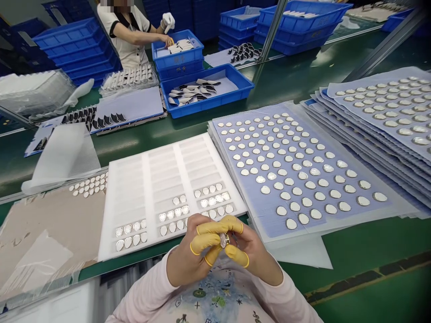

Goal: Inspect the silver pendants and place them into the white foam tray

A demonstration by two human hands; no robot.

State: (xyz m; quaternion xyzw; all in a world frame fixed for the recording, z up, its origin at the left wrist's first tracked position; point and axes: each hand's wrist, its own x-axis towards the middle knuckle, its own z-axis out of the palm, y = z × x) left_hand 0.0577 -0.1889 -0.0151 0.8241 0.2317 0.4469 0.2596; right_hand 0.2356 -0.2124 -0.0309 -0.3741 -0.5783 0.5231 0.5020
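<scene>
My left hand (190, 249) and my right hand (251, 251) are raised together just in front of the bench edge, with yellow finger cots on several fingers. Between their fingertips they pinch a small silver disc (223, 241), partly hidden by my fingers. Just beyond my hands lies a white foam tray (168, 179) whose near slots hold rows of silver discs (171, 220). To its right, a blue-backed sheet (235, 220) carries many similar discs in rows, and more loaded sheets are stacked at the right (380, 121).
A green workbench (336, 251) runs across the view. At the left, a brown sheet (43, 237) bears a group of discs. Farther off, blue crates (205, 101) hold black-and-white pieces. Beyond them, a co-worker's gloved hand (168, 21) is raised above another crate.
</scene>
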